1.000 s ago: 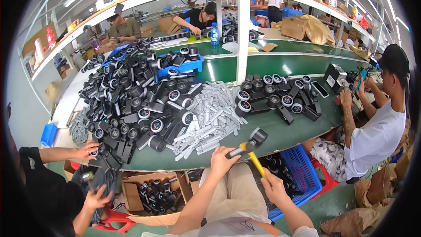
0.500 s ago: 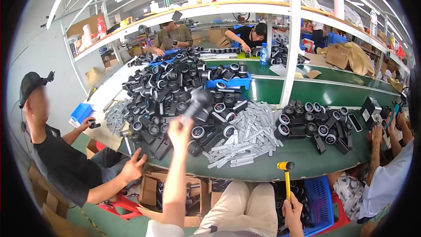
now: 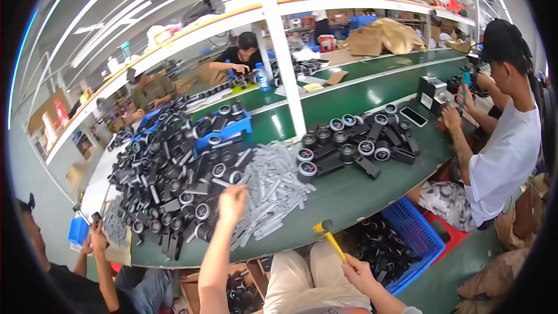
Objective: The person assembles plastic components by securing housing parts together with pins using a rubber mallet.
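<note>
My left hand reaches forward onto the green table, where a big heap of black round-headed parts meets a pile of grey plastic sticks. Its fingers curl down over the parts, and I cannot see whether they grip one. My right hand stays low near my lap, shut on a small hammer with a yellow handle and a black head, the head pointing up at the table's near edge.
A second group of black parts lies right of a white post. A blue crate and a cardboard box of parts sit under the table. One person sits at my right, another at my left, others across.
My left hand, raised with a black part half a second ago, has come down onto the pile. My head has turned back to the right. The hammer stays low in my right hand.
</note>
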`<state>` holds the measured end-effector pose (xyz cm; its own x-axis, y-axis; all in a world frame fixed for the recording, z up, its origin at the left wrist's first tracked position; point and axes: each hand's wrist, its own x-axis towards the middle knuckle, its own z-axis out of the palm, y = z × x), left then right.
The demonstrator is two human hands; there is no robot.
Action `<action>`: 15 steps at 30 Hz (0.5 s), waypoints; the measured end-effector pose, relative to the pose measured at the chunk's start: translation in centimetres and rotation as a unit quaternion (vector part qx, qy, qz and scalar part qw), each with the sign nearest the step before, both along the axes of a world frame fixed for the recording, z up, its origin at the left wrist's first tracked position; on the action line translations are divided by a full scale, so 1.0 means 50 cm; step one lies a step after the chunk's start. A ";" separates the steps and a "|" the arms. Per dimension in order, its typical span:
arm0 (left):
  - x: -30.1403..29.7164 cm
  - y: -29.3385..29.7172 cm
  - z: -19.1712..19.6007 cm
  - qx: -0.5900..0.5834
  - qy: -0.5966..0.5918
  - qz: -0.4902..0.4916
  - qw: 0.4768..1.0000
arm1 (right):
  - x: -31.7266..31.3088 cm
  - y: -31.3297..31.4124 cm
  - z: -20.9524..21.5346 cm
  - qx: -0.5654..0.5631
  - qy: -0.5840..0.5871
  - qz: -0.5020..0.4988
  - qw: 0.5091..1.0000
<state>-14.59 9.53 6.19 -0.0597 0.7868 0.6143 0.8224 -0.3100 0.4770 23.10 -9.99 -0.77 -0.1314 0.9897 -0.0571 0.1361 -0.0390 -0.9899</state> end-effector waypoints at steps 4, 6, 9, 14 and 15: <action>0.250 0.069 -0.018 -0.016 0.055 -0.147 0.987 | 0.024 -0.001 0.007 0.012 0.014 -0.024 1.000; 0.354 0.111 -0.003 0.002 0.092 -0.197 0.976 | 0.036 -0.003 0.008 -0.004 0.034 -0.042 0.999; 0.443 0.203 -0.027 0.001 0.277 -0.160 0.947 | 0.052 -0.009 0.005 -0.017 0.058 -0.057 0.997; 0.471 0.313 -0.066 -0.066 0.433 -0.109 0.892 | 0.077 -0.028 0.005 0.011 0.031 -0.088 0.996; 0.471 0.316 -0.055 -0.064 0.440 -0.132 0.886 | 0.082 -0.032 0.002 -0.009 0.054 -0.098 0.994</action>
<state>8.97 25.33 3.42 0.5939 0.7690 0.2364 0.8008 -0.5363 -0.2667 27.18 -11.61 -0.66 0.0568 0.9959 -0.0705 0.0170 -0.0716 -0.9973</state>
